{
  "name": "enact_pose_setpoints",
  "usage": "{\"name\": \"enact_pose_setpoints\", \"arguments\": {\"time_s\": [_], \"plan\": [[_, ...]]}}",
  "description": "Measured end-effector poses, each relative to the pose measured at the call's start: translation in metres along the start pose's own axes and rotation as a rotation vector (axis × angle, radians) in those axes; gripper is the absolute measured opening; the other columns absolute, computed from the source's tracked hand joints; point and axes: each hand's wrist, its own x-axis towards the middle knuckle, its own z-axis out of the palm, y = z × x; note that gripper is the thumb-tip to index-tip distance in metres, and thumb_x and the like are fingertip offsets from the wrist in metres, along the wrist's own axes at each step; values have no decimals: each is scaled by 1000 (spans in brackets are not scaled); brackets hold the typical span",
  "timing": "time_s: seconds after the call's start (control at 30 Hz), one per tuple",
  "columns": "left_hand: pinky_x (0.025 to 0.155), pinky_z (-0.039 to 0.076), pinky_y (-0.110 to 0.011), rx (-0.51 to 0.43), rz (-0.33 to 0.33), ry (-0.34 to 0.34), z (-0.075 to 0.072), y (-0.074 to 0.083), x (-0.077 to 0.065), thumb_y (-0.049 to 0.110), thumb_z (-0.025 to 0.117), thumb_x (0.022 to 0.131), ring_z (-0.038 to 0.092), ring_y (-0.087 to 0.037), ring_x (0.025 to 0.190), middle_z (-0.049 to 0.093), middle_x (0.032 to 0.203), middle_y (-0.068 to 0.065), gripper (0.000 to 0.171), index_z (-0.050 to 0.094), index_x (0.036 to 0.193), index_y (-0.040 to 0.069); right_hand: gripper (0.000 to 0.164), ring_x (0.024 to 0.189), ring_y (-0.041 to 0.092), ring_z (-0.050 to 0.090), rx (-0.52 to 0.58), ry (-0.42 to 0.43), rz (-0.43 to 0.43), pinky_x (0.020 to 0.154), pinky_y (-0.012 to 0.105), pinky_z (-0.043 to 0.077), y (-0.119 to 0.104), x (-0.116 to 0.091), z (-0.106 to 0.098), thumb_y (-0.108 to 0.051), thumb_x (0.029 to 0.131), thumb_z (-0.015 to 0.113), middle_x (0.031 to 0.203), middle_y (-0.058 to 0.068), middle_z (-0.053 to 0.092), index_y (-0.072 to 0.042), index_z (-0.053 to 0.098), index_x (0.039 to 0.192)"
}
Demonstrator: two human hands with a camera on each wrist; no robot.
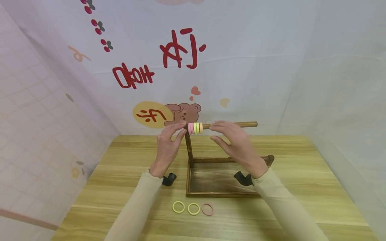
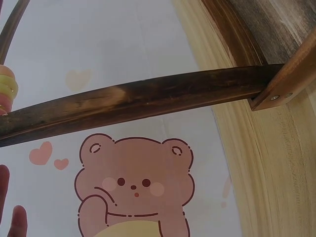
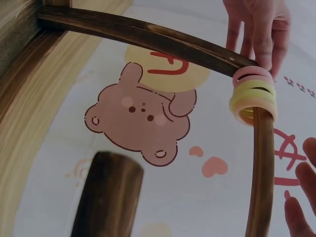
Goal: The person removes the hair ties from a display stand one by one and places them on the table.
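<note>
A dark wooden stand has an upright post and a horizontal rod at its top. Pink, yellow and peach rings hang bunched on the rod against the post, also seen as stacked rings in the right wrist view. My left hand pinches the post's top corner with thumb and fingers, just left of the rings. Beside the rod, right of the rings, my right hand has its fingers spread and holds nothing. Its fingertips show apart from the rod in the right wrist view.
Two yellow rings and a pink ring lie in a row on the wooden table, in front of the stand's base tray. A printed white cloth hangs behind.
</note>
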Motion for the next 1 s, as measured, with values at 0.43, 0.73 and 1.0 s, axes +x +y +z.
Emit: {"name": "enact_pose_setpoints", "arguments": {"time_s": [0.43,0.73,1.0], "plan": [[97,54,-51,-4,9,16,1,1,-1,4,79,91,72,-33,109,76,117,-14,23,77,113,0,44,128,36,61,-76,-66,-20,113,51,42,6,17,16,-12,85,86,125,13,73,-3,71,125],[99,54,-51,2,8,8,1,2,0,5,78,92,71,-32,110,76,118,-12,25,76,116,1,49,130,36,60,-166,-104,-56,112,53,42,13,20,23,-22,86,87,125,11,73,-3,70,128],[98,54,-50,17,1,3,1,2,0,6,78,92,71,-32,110,76,118,-13,25,76,117,1,53,134,32,57,-228,-145,-37,113,56,40,16,21,27,-30,85,88,127,9,72,-7,69,129]]}}
